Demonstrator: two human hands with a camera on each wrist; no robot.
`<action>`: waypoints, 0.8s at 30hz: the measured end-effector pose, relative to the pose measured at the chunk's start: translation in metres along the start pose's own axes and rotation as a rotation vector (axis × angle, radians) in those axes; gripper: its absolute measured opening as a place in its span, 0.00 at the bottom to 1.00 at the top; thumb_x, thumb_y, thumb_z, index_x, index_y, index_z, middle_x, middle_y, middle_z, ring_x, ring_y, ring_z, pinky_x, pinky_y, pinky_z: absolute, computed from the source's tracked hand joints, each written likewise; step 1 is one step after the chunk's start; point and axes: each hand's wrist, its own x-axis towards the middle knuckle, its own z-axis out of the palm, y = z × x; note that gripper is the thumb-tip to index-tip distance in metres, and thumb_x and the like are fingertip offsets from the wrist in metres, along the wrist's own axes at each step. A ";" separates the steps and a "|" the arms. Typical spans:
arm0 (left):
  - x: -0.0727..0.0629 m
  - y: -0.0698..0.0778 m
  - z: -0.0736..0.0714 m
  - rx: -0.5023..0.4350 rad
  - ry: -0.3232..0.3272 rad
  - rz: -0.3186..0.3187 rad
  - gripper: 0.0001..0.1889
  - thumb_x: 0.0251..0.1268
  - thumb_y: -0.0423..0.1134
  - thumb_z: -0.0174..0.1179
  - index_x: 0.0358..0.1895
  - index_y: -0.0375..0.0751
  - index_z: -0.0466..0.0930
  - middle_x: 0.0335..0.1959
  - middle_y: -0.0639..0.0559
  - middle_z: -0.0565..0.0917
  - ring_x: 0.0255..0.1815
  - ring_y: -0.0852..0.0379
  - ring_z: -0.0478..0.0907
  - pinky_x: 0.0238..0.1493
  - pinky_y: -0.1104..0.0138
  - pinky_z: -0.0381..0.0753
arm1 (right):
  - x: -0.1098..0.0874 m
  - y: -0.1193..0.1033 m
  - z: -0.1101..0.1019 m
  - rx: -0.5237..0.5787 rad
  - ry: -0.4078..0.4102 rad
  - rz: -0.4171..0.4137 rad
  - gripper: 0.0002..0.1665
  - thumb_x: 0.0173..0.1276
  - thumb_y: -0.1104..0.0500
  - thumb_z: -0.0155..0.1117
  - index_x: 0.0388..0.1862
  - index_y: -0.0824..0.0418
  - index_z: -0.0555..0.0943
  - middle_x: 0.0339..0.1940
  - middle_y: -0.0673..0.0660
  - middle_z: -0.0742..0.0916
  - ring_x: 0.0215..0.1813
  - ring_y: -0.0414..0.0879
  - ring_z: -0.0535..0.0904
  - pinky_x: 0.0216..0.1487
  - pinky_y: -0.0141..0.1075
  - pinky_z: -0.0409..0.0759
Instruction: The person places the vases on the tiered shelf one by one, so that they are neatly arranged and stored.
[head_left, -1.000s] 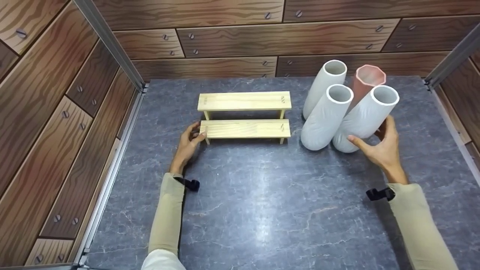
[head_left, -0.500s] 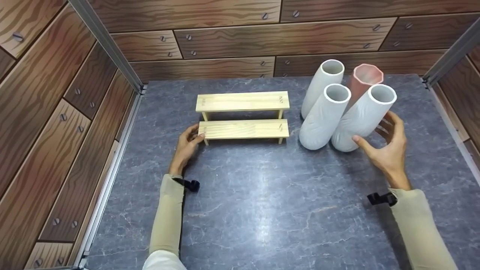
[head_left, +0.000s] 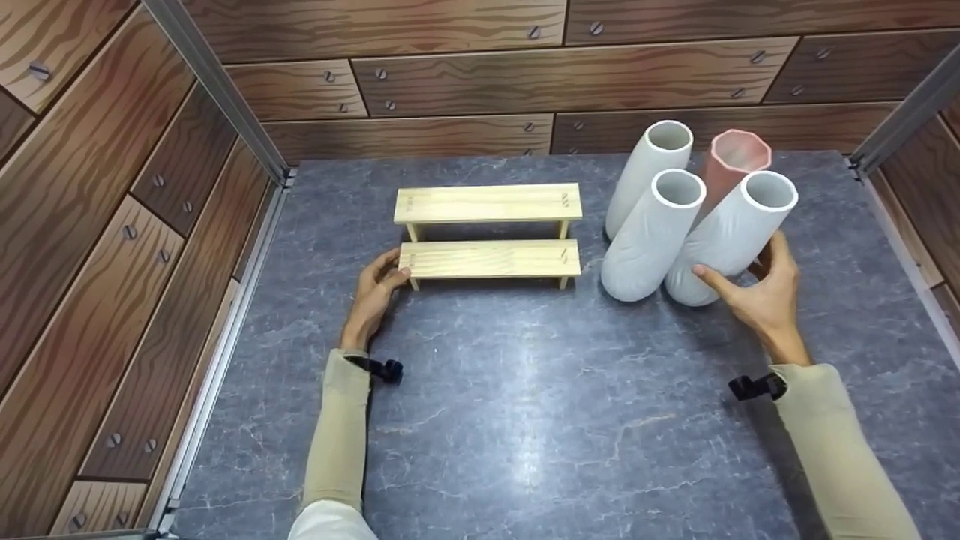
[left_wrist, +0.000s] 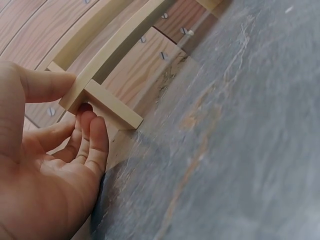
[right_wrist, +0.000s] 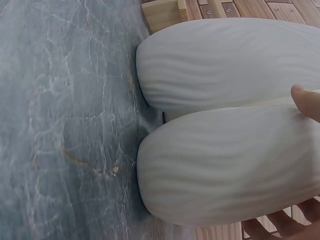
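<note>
A two-step shelf of pale wood (head_left: pixel 489 259) stands left of centre in the head view. At its lower left end, my left hand (head_left: pixel 373 292) pinches the board, thumb (left_wrist: pixel 50 86) on top and fingertips curled underneath beside the leg. To the right stand three white ribbed vases and a pink one (head_left: pixel 736 154) with an angular rim. My right hand (head_left: pixel 766 296) grips the front right white vase (head_left: pixel 724 240). In the right wrist view the thumb (right_wrist: pixel 306 102) lies on one side of that vase (right_wrist: pixel 225 170) and the fingers on the other.
Close beside the gripped vase stand the front left white vase (head_left: pixel 649 244) and the back white vase (head_left: pixel 649 172). Wood-patterned panels (head_left: pixel 450 82) wall the back and sides of the dark marbled tabletop (head_left: pixel 480 405). A metal rail (head_left: pixel 217 382) runs along the left edge.
My right hand loosened slightly away from the front right vase half a second ago, then closed round it again. The left hand stays at the shelf's end. Vases and shelf stand where they were.
</note>
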 end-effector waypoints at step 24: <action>0.001 -0.009 -0.004 -0.166 -0.013 0.016 0.34 0.72 0.24 0.65 0.78 0.25 0.67 0.75 0.27 0.72 0.72 0.40 0.75 0.63 0.71 0.82 | -0.014 -0.029 -0.027 -0.027 0.008 0.001 0.43 0.43 0.75 0.86 0.63 0.65 0.84 0.46 0.47 0.90 0.45 0.38 0.86 0.44 0.23 0.85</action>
